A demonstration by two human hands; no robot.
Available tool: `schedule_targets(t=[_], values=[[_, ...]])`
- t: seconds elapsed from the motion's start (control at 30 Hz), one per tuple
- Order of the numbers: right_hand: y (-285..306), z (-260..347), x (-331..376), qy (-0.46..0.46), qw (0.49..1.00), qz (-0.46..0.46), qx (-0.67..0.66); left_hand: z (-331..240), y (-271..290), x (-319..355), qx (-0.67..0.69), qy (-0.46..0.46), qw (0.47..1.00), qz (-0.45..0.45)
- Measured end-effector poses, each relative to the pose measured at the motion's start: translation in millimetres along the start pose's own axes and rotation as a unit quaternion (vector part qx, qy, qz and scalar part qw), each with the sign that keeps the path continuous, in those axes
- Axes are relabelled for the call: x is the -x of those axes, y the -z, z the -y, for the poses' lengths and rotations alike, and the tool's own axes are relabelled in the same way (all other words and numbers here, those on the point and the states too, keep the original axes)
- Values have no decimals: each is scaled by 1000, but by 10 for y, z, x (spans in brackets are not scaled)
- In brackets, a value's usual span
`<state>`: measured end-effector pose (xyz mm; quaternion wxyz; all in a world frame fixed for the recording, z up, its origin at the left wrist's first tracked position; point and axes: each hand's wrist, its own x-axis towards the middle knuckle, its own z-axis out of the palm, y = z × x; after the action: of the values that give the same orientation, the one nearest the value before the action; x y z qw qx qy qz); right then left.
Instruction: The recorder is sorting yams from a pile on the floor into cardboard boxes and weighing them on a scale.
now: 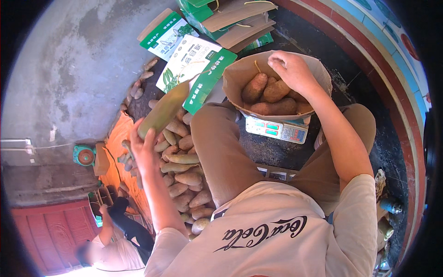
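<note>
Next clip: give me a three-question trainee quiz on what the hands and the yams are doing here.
1. True or false: the left hand holds a long yam lifted above the pile.
2. The right hand reaches into: A) box B) green carton C) bucket.
3. What does the box stand on?

Key: 1 true. 2 A. 3 A scale on the ground.

Matt brown paper is seen in the bag [240, 76], dull rough skin on the sweet potatoes [184, 177], glossy printed card in the flat cartons [194, 64], hard plastic in the scale [277, 130], rough concrete in the floor [69, 69].
</note>
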<state>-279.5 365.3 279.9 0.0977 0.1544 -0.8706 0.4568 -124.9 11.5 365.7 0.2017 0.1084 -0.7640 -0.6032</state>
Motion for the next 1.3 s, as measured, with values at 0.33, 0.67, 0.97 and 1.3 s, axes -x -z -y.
schedule_targets(t=[0.33,0.67,0.97,1.3], values=[[356,91,-76,37,989,-143,5,319,-1899,-90,95,131,956,243],[456,172,-16,37,988,-145,42,400,-694,-96,70,-1,997,-15],[267,0,10,-5,993,-81,85,1936,936,812,-38,266,941,-205],[-15,-219,90,-12,985,-17,172,3394,1774,2537,-213,582,776,-119]])
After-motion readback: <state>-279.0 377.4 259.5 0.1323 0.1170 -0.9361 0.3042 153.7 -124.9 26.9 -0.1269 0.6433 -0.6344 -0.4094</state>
